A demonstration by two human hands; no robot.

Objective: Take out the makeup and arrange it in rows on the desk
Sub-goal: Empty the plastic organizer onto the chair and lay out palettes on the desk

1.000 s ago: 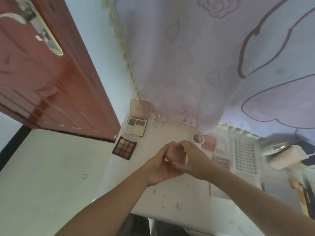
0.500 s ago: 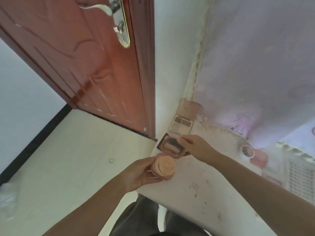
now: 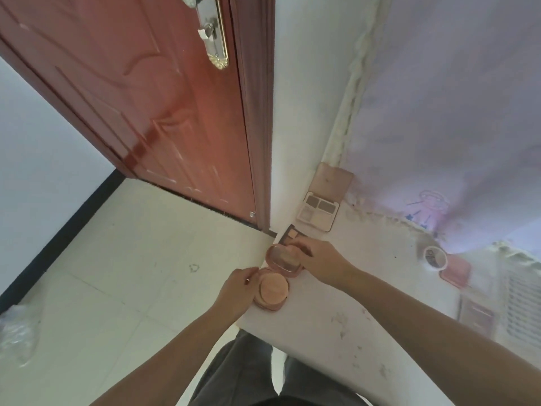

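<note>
Left hand (image 3: 234,291) fingers curl round the base of an open round compact (image 3: 273,288), puff showing, at the tabletop (image 3: 322,332) edge. Right hand (image 3: 319,259) fingers pinch its raised lid. Just behind lie a dark palette (image 3: 289,235) and an open brow palette (image 3: 320,212). No writing is legible.

Door (image 3: 140,92): glossy reddish wood-look panel w/ shiny brass-coloured metal lock plate (image 3: 215,33). Desk (image 3: 336,312): matt white top, scuffed. Compact (image 3: 273,288): smooth pink plastic; lid (image 3: 282,257) clear, glossy; puff matt, soft-looking. Open palette (image 3: 320,210): matt powder pans. Floor (image 3: 117,273): smooth pale tile. Hanging cloth (image 3: 453,98): printed fabric, frilly trim.
</note>
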